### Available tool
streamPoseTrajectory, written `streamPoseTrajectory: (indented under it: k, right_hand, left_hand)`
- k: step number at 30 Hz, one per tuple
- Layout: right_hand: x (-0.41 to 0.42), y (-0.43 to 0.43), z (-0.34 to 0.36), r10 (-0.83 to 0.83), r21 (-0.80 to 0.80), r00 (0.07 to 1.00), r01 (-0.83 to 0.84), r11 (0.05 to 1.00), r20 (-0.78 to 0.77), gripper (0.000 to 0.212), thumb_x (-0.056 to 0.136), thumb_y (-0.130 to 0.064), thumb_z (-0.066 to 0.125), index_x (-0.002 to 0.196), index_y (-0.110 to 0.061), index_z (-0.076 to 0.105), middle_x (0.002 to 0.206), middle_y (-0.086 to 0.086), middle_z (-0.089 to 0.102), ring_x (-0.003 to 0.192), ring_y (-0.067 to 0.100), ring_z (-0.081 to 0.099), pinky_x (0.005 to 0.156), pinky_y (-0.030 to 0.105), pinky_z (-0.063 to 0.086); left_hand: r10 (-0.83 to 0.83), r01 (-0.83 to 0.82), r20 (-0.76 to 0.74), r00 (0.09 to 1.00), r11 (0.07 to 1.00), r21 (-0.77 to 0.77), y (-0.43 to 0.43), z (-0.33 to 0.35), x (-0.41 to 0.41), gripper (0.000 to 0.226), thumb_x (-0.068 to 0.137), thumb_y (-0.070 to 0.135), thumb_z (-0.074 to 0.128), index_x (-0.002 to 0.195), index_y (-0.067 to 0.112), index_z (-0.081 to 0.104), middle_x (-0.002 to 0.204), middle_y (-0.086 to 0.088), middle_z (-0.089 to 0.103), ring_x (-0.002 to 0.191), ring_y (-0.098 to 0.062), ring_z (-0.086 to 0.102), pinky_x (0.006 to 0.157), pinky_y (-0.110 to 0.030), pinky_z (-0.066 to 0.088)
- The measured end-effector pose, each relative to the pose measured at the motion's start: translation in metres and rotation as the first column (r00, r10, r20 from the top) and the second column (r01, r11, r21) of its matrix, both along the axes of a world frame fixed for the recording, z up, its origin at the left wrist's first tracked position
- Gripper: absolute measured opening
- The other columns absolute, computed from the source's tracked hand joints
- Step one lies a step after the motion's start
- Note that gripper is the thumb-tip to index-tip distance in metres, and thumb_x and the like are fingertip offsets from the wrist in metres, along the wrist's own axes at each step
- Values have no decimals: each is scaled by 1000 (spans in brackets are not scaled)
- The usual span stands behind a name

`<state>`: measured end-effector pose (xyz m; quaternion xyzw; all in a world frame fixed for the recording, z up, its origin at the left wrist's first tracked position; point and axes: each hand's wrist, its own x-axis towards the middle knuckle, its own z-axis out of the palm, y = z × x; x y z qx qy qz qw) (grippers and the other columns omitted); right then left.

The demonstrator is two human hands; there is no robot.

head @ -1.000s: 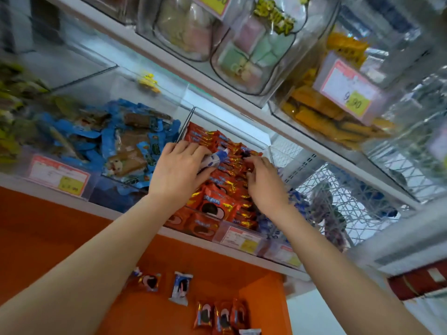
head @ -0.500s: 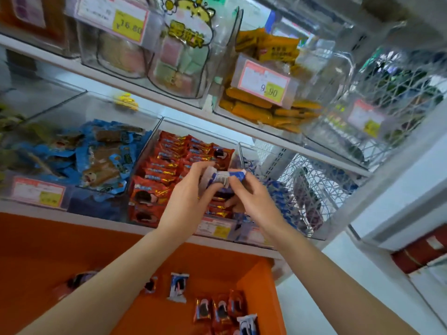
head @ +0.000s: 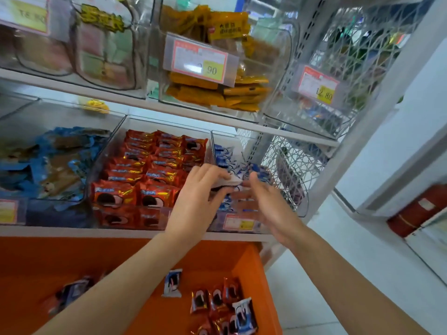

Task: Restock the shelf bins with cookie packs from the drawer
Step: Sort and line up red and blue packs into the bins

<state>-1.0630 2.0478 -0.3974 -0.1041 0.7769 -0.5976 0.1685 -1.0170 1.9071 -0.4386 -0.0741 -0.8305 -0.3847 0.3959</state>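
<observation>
My left hand (head: 197, 201) pinches a blue-and-white cookie pack (head: 228, 181) over the front of the clear bin of blue packs (head: 223, 153) at the right of the lower shelf. My right hand (head: 268, 209) hovers beside it with fingers spread and relaxed, blurred, its fingertips close to the pack. To the left stands a clear bin filled with red cookie packs (head: 150, 170). Below, the orange drawer (head: 249, 264) holds loose packs: several red ones (head: 217, 298), a blue-white one (head: 173, 282) and another (head: 244, 315).
A bin of blue snack bags (head: 55, 160) fills the left of the lower shelf. The upper shelf carries clear bins of orange packs (head: 217, 93) and pastel sweets (head: 104, 54). A white wire-mesh side panel (head: 290, 165) closes the shelf at right. White floor (head: 338, 274) lies beyond.
Both hands moved right from the red bin to the blue-pack bin, carrying the blue-white pack. My right hand has let go of it and opened; the view has tilted down.
</observation>
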Motion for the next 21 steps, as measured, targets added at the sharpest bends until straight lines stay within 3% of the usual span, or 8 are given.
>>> streamPoseTrajectory:
  k: [1, 3, 8, 12, 15, 18, 21]
  right_hand:
    - [-1, 5, 2, 40, -122, 988, -22, 992, 147, 42, 98, -43, 39, 116, -9, 57, 91, 5, 70, 72, 14, 69, 65, 25, 57]
    - [-4, 14, 2, 113, -212, 967, -64, 975, 228, 39, 97, -41, 43, 106, -9, 64, 85, 6, 71, 76, 16, 69, 65, 25, 56]
    - [-14, 32, -9, 87, -228, 972, -35, 973, 219, 26, 94, -22, 56, 110, -3, 65, 83, 3, 69, 76, 12, 67, 63, 22, 54]
    - [-27, 40, -17, 36, -253, 970, 27, 967, 241, 21, 95, -16, 53, 110, -5, 62, 87, 6, 70, 73, 13, 68, 63, 26, 57]
    - [-40, 46, -21, -12, -249, 975, 68, 966, 221, 21, 95, -13, 53, 113, -6, 60, 96, 9, 71, 82, 17, 67, 75, 29, 57]
    - [-59, 52, -26, -108, -67, 992, 113, 991, 70, 27, 92, -17, 57, 118, -7, 57, 102, 7, 67, 89, 17, 62, 78, 31, 52]
    - [-82, 53, -29, -190, 188, 965, 223, 956, -180, 36, 92, -23, 58, 125, -10, 52, 110, 3, 60, 80, 9, 54, 63, 21, 38]
  left_hand:
    - [-13, 6, -47, 999, 990, -139, 3, -5, -1, 15, 87, 16, 60, 99, 8, 62, 104, -3, 61, 98, -13, 47, 84, -18, 38]
    - [-85, 51, -97, 992, 950, -307, 9, -13, -1, 19, 88, 17, 51, 94, 5, 63, 107, -7, 62, 101, -18, 47, 88, -22, 39]
    - [-210, 203, 17, 977, 917, -342, 18, -20, -2, 23, 89, 19, 49, 104, 8, 62, 115, -5, 58, 110, -17, 49, 96, -21, 38]
    - [-16, 32, 43, 999, 921, -389, 8, -20, -12, 31, 85, 29, 47, 108, 12, 60, 112, -4, 60, 108, -15, 49, 94, -27, 35]
    - [125, -53, 116, 985, 871, -489, -6, -20, -31, 38, 86, 35, 45, 114, 15, 60, 116, -3, 61, 111, -19, 51, 99, -32, 34]
    - [180, 4, 248, 952, 802, -597, -22, -25, -52, 40, 92, 36, 54, 127, 16, 55, 131, -4, 55, 125, -24, 47, 106, -37, 33]
    - [182, 76, 307, 934, 739, -670, -34, -33, -69, 46, 96, 42, 46, 134, 17, 50, 141, -4, 47, 135, -23, 38, 110, -35, 24]
